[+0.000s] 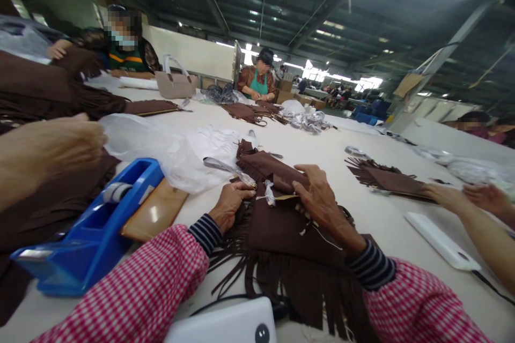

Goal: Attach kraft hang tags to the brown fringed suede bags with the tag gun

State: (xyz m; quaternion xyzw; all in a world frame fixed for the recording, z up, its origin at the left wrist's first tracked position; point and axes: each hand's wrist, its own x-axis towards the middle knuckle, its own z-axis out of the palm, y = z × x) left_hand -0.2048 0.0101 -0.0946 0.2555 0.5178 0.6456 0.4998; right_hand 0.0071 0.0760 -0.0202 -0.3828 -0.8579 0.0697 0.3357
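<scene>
On a pale table (314,144), handling a fringed brown bag (298,230) lying directly in front, fringe nearest the body.
Best to steady the bag with the right hand (322,203), curled over its upper part, though hard to tell whether gripping fabric; to control the plastic-wrapped loop (229,167) near its end, as pinched between left hand (231,204) fingertips; and to work gently beside the small white-wrapped piece (269,193), without snagging or tearing the wrap.

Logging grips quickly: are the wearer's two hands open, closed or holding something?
Left hand: closed, pinching the near end of the wrapped strap.
Right hand: curved on the brown bag; whether gripping, cannot tell.
</scene>
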